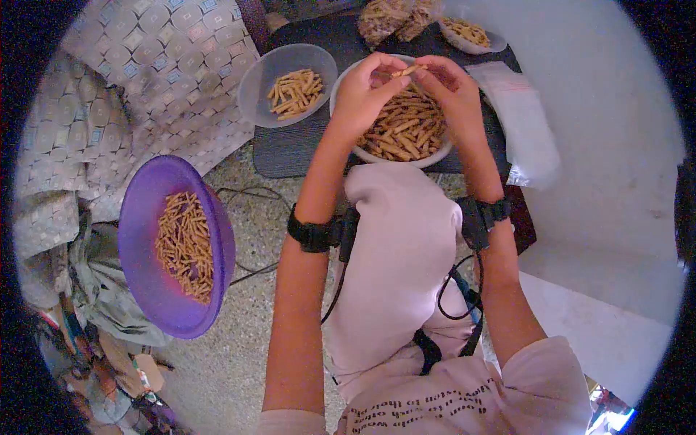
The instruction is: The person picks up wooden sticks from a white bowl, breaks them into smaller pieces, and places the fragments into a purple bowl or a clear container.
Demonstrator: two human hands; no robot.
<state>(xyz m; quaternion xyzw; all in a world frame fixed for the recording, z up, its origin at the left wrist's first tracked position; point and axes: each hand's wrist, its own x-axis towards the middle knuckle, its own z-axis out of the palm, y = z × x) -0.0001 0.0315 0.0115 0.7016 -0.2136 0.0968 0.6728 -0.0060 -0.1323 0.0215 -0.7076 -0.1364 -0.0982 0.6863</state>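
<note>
Head view. Both hands meet at upper centre of the frame, above a white bowl [362, 148] filled with short tan sticks. The left hand [360, 94] has its fingers curled inward, thumb and fingertips pinched on one end of a single tan stick [408, 70]. The right hand [455, 90] closes its fingertips on the other end of the same stick, so the stick spans the small gap between the two hands, held roughly level just above the heap in the bowl. Each wrist carries a black strap with a cable running down toward the lap.

Left of the white bowl, touching or just beside it, stands a clear bowl [261, 80] with a smaller lot of sticks. Both rest on a dark mat [290, 148]. A purple bowl [145, 239] holding more sticks sits tilted at left of the frame, well apart from the hands. A clear plastic bag [525, 123] lies at right of the white bowl.
</note>
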